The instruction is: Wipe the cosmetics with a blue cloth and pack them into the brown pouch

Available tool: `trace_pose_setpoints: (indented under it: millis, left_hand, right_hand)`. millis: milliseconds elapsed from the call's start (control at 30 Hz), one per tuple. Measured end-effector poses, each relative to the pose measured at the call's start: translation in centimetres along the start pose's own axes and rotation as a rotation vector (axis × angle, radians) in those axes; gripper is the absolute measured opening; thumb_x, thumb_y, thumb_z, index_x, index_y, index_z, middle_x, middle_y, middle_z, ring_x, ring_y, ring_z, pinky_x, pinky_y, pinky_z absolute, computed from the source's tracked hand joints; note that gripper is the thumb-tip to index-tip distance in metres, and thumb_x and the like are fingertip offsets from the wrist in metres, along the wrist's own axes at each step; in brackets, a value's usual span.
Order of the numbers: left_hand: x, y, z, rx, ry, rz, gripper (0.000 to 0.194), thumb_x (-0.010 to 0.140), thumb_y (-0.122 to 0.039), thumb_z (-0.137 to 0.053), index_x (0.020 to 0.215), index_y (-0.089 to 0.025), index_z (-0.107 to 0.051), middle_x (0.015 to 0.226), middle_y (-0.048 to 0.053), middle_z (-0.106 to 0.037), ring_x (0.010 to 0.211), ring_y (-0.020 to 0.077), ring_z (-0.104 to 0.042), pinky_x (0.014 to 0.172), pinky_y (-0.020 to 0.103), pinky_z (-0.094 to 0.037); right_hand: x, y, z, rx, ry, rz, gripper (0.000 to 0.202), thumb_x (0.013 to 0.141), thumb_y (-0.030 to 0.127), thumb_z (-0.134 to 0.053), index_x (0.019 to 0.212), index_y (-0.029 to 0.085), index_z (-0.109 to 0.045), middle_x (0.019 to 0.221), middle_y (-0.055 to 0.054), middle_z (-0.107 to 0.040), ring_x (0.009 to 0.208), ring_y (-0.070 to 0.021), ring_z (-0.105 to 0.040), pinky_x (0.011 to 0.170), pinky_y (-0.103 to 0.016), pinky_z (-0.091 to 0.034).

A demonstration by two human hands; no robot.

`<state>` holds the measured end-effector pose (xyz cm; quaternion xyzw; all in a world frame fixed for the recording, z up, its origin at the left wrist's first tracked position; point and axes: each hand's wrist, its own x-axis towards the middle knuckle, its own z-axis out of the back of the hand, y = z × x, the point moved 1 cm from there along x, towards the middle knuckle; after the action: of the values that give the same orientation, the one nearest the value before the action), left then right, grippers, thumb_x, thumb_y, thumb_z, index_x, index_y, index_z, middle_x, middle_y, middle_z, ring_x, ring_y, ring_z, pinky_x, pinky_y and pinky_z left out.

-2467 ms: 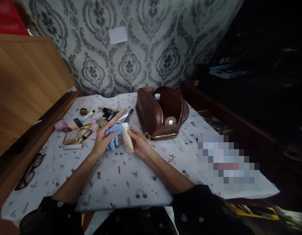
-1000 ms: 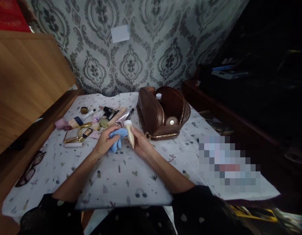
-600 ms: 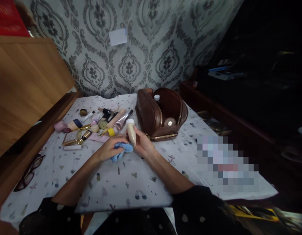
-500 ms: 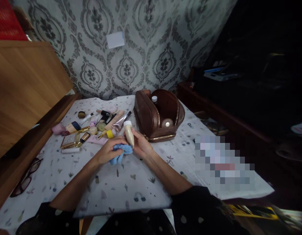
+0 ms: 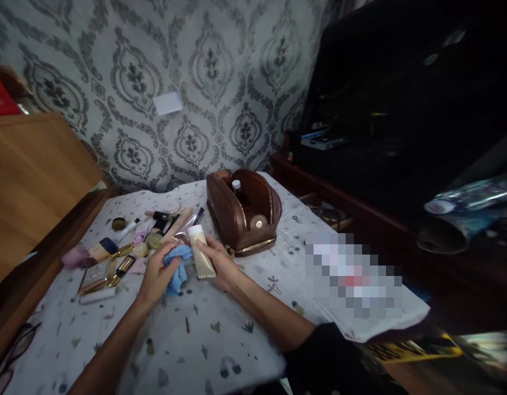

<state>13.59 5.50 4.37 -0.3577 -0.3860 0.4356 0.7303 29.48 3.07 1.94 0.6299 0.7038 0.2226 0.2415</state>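
My right hand (image 5: 221, 264) is closed around a cream-coloured squeeze tube (image 5: 202, 258) with a white cap, held cap up and slightly tilted. Just left of it, my left hand (image 5: 157, 274) grips a crumpled blue cloth (image 5: 177, 276), which is close beside the tube. Behind my hands stands a brown cosmetic bag (image 5: 224, 219), unzipped wide, with a white-capped bottle (image 5: 236, 186) inside. Makeup items lie in a cluster to the left, among them a palette (image 5: 97, 275), a white tube (image 5: 97, 295), a pink tube (image 5: 187, 229) and a small dark-lidded jar (image 5: 118, 223).
A patterned white cloth (image 5: 196, 351) covers the table. Eyeglasses (image 5: 21, 345) lie at the left edge, by a wooden panel (image 5: 35, 175). A blurred-out flat item (image 5: 348, 274) is on the right. Beyond it are a dark screen (image 5: 385, 93) and a plastic bottle (image 5: 463, 198).
The view has swung to the right and up. The tube has turned so its broad flat side faces me, and the blue cloth has come away from its lower end.
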Motion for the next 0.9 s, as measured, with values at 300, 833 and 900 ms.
trace_pose_setpoints:
  millis: [300,833,900]
  left_hand:
    - [6.6,-3.0,0.4,0.043,-0.039,-0.066,0.019,0.082,-0.034,-0.049,0.072,-0.021,-0.059,0.063,-0.002,-0.055,0.057,0.0139,-0.050,0.050,0.023,-0.040]
    - [19.1,-8.2,-4.8,0.784,0.081,-0.469,0.014,0.080,-0.029,-0.054,0.069,-0.021,-0.057,0.076,0.005,-0.056,0.076,0.0227,-0.058,0.072,0.031,-0.042]
    - [19.7,-8.3,-4.9,0.966,0.178,-0.398,0.018,0.074,-0.026,-0.058,0.092,-0.023,-0.060,0.093,0.006,-0.064,0.089,0.0261,-0.061,0.077,0.033,-0.045]
  right_hand:
    - [-2.4,8.2,-3.4,-0.283,0.132,0.286,0.037,0.065,0.035,-0.084,0.098,0.022,-0.070,0.090,0.002,-0.069,0.082,-0.0151,-0.060,0.076,-0.025,-0.047]
    - [1.2,21.8,2.4,-0.962,-0.208,0.849,0.028,0.065,0.023,-0.075,0.089,0.019,-0.062,0.084,0.001,-0.066,0.081,-0.0164,-0.060,0.079,-0.033,-0.048]
    - [1.9,22.3,3.2,-1.128,-0.239,0.876,0.038,0.063,0.021,-0.073,0.099,0.020,-0.060,0.087,0.001,-0.065,0.081,-0.0165,-0.059,0.078,-0.033,-0.048]
